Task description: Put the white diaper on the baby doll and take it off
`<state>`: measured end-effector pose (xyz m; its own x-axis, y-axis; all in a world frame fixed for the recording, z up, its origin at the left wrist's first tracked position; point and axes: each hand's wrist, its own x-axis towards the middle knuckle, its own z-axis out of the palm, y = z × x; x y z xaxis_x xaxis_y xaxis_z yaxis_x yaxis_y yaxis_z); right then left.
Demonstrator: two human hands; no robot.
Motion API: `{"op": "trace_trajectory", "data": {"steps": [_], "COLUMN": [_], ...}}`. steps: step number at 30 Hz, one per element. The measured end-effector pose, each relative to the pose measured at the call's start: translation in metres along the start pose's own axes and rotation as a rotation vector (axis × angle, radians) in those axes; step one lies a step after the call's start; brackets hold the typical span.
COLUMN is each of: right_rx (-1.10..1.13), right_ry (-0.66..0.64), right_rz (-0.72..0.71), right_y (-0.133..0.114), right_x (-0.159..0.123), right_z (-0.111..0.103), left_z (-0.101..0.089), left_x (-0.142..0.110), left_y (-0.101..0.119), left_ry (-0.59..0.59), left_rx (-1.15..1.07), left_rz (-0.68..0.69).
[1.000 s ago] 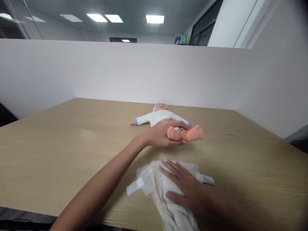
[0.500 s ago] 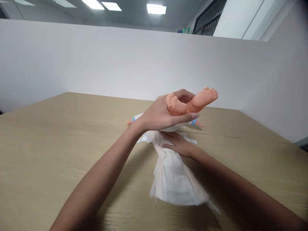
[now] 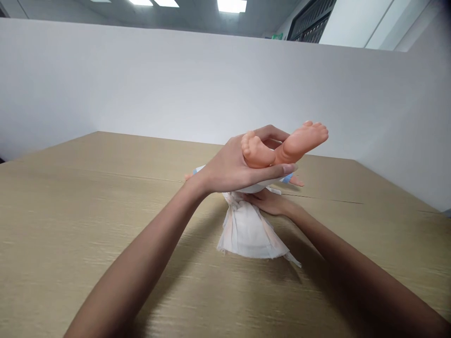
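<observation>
A baby doll lies on its back with its raised feet [image 3: 301,141] toward me. My left hand [image 3: 236,162] is closed around both of its ankles and holds the legs up. Beneath the doll's lifted bottom lies a white diaper [image 3: 252,230], its near end fanned out toward me over the table. My right hand [image 3: 269,201] rests on the diaper under the doll, its fingers mostly hidden by the doll and the diaper. To the sides, the doll's small hands [image 3: 296,181] and blue-cuffed white sleeves show. My left hand hides its body and head.
A tan tabletop [image 3: 105,225] with a thin seam across it carries everything. White partition walls [image 3: 158,89] stand behind it and on the right. Ceiling lights and a dark window grille appear above the partition.
My right hand has pushed forward, farther under the doll, and the diaper has slid away from me with it. My left hand still holds the ankles, with the feet slightly higher.
</observation>
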<state>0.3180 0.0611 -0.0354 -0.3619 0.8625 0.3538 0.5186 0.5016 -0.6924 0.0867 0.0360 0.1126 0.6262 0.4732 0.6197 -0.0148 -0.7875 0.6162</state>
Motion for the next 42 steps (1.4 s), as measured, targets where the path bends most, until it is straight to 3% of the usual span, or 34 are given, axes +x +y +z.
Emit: {"op": "trace_trajectory", "data": {"steps": [2,4,8,11,16,22,29,34,42], "right_rx": [-0.111,-0.235,-0.343,-0.300,-0.098,-0.101,-0.414,-0.506,-0.423], "right_ry": [-0.157,-0.192,0.087,0.277,0.257,0.076,-0.033,-0.096,-0.171], "right_rz": [0.022,0.061,0.225,0.167,-0.045,-0.185,-0.394,-0.479,-0.366], "right_y": [-0.007,-0.021,-0.062,-0.092,-0.112,-0.077,-0.007,0.009,0.004], "right_x": [-0.018,-0.038,-0.071,-0.076,-0.068,-0.105,-0.146,-0.146,-0.147], "right_z": [-0.011,-0.020,-0.031,-0.032,-0.034,-0.047,-0.035,-0.032,-0.043], "left_z": [0.001,0.002,0.009,0.018,0.029,0.010,0.001,0.001,0.001], "left_x": [-0.001,-0.002,-0.005,-0.009,-0.025,-0.080,-0.149,-0.157,-0.156], "left_y": [0.001,0.002,0.005,0.008,0.011,-0.001,-0.045,-0.055,-0.049], "left_ry": [-0.003,-0.026,-0.064,-0.091,-0.137,-0.217,-0.379,-0.510,-0.540], "left_rx": [-0.003,-0.010,-0.030,-0.018,0.028,0.158,0.237,0.356,0.451], "left_rz": [-0.013,-0.024,-0.059,-0.075,-0.105,-0.025,-0.026,0.034,-0.033]}}
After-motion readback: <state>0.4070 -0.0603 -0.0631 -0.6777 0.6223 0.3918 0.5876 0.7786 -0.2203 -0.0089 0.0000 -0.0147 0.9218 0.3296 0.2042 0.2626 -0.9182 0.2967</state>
